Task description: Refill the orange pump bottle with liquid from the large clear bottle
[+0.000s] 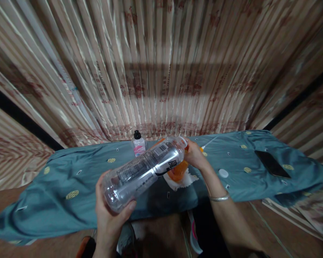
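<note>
Container (178,172) partly behind clear bottle (148,171)

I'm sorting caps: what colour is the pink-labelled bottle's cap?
The cap is black, seen in the head view.

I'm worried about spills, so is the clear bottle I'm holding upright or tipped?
Tipped: the clear bottle slants, its base in your left hand, its neck by your right hand.

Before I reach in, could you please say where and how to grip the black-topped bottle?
Probably around the body of the black-topped bottle, from the picture's left: it stands upright, that side is unobstructed, and the clear bottle hides its base.
</note>
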A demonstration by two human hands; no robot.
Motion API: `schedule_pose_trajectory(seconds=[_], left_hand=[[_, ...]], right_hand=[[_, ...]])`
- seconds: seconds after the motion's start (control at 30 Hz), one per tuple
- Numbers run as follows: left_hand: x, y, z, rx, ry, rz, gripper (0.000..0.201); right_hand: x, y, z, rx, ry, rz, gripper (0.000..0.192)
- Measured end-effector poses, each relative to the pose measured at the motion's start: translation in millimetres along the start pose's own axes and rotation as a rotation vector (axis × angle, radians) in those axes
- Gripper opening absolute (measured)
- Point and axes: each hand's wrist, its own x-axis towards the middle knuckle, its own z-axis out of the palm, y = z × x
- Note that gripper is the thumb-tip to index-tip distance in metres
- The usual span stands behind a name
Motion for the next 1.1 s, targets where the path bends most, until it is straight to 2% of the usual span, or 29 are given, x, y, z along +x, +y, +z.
schedule_pose_trajectory(seconds=[0.23, 0.57, 0.77, 0.93, 1.0, 1.1], left_hand=[[-2.1, -1.6, -7.9, 0.018, 0.019, 0.011, 0.095], [-10.1, 13.8, 2.3, 0.052, 0.055, -0.034, 0.100], [-8.1, 7.3, -6.2, 0.072, 0.034, -0.038, 0.101], [-8.7, 10.5, -2.0, 0.054, 0.042, -0.043, 0.100], [-8.2, 11.3, -0.8, 0.069, 0.054, -0.032, 0.097], [-6.4, 9.2, -2.8, 0.096, 0.023, -0.010, 0.096]], right_hand=[[-1.8, -2.0, 3.7, 0.014, -0.010, -0.050, 0.024], [-3.4, -1.1, 4.7, 0.042, -0.011, -0.078, 0.028], [-3.0, 1.2, 7.5, 0.068, -0.009, -0.081, 0.029], [-3.7, 2.0, 7.6, 0.056, -0.002, -0.062, 0.031], [-4.0, 2.8, 7.2, 0.035, -0.005, -0.049, 0.038], [-4.5, 6.6, 7.6, 0.041, 0.024, -0.003, 0.070]])
